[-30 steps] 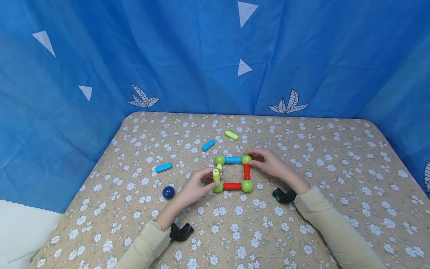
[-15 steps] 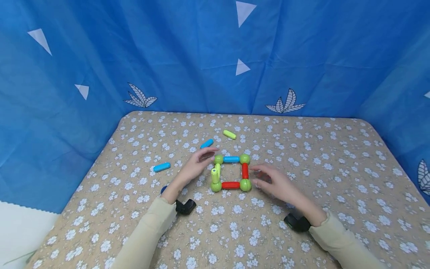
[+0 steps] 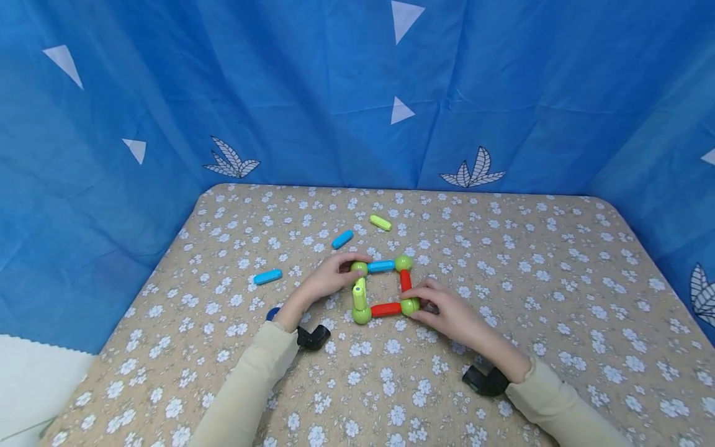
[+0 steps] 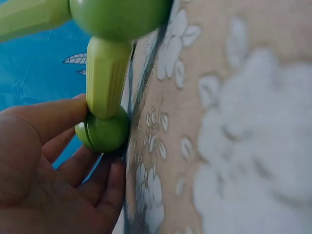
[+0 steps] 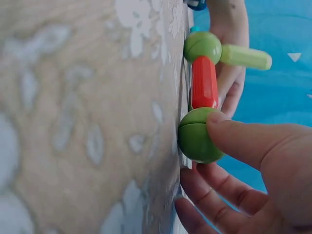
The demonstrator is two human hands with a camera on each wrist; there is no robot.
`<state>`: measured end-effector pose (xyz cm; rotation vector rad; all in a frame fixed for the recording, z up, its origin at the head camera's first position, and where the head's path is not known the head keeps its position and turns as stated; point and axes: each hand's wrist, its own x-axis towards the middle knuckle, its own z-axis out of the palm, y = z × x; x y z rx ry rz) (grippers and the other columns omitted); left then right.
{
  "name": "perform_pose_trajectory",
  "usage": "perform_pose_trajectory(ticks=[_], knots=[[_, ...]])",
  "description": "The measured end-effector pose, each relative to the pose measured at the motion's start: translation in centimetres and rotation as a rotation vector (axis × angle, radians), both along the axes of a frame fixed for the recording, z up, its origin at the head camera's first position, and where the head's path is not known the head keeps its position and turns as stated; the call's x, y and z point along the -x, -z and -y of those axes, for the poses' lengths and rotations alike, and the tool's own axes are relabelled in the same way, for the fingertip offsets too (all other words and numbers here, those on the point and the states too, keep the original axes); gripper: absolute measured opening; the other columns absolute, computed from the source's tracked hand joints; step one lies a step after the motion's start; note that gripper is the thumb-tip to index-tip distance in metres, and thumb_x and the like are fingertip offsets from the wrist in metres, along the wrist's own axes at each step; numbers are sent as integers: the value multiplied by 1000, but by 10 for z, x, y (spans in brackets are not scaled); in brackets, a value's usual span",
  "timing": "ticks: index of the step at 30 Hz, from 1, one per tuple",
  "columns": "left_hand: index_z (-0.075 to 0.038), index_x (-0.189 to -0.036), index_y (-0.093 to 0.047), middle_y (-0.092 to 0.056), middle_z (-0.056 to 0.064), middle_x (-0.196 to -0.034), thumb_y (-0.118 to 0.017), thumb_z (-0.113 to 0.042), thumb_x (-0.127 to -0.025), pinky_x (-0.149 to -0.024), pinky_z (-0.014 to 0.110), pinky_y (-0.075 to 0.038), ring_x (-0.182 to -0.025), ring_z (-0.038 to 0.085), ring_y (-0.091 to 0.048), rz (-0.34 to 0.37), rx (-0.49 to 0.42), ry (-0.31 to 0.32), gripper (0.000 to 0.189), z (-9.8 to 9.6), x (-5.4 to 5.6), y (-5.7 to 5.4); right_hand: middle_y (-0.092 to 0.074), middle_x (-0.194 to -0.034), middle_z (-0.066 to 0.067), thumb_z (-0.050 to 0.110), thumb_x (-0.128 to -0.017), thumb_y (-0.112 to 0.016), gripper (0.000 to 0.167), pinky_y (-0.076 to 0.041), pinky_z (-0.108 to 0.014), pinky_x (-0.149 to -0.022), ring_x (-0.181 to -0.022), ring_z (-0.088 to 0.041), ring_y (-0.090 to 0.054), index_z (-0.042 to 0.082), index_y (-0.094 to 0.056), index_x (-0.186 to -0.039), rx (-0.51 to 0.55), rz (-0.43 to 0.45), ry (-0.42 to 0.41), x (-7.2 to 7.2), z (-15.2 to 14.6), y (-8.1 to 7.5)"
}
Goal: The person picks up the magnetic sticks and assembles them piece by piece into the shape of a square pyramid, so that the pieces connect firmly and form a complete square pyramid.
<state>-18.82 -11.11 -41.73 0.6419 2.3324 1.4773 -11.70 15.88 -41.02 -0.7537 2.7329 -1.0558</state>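
A square frame of toy rods and green balls lies on the flowered cloth. Its sides are a blue rod (image 3: 382,266), a red rod (image 3: 386,309), a second red rod (image 3: 405,280) and a yellow-green rod (image 4: 108,78). Another yellow-green rod (image 5: 246,57) stands up from the near-left ball (image 3: 362,315). My left hand (image 3: 331,277) grips the far-left green ball (image 4: 105,131) between thumb and fingers. With thumb and fingers, my right hand (image 3: 449,313) pinches the near-right green ball (image 5: 199,139). The far-right ball (image 3: 403,263) is untouched.
Behind the frame lie a loose blue rod (image 3: 342,239) and a yellow-green rod (image 3: 380,223). Another blue rod (image 3: 267,277) is off to the left. A dark blue ball (image 3: 272,313) is partly hidden by my left wrist. A blue curtain (image 3: 346,93) hangs beyond the table.
My left hand has left the near-left ball and upright rod and taken hold of the far-left ball. My right hand has moved from the far-right ball to the near-right one. The frame has tilted slightly.
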Motion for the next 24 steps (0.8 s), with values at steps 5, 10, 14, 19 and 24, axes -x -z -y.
perform_pose_trajectory(ticks=[5,10,14,19,24], knots=[[-7,-127,-57,-54,5,-128,-58,-12,-94,-90,33,-43,-112,18,-51,-31,36,2,34,6,-13,-3,-55,-101,1,8,-82,-73,33,-46,-31,-65,-80,-15,-50,17,-67,-113,11,-34,10,5,-5,0],[-8,-123,-58,-58,4,-117,-65,-12,-90,-88,29,-45,-107,16,-54,-100,82,6,34,10,-28,-4,-58,-101,0,7,-82,-72,32,-48,-33,-68,-82,-15,-54,13,-66,-113,30,-64,14,14,-10,1],[-8,-116,-60,-60,1,-108,-68,-10,-87,-86,28,-46,-100,14,-56,-147,107,32,30,10,-37,-3,-61,-105,-3,4,-82,-71,32,-48,-35,-71,-85,-17,-55,10,-65,-113,52,-78,-4,27,-11,1],[-10,-112,-62,-60,-2,-103,-67,-11,-88,-85,31,-46,-95,13,-56,-146,104,93,25,12,-47,-4,-62,-104,-6,0,-84,-68,30,-49,-38,-75,-88,-20,-57,7,-65,-113,61,-63,-18,45,-8,1],[-14,-114,-62,-59,-7,-104,-67,-12,-87,-82,30,-46,-93,10,-56,-140,124,113,28,11,-57,-6,-61,-113,-9,1,-86,-66,31,-48,-42,-83,-98,-24,-58,6,-63,-117,58,-31,-20,57,-5,0]])
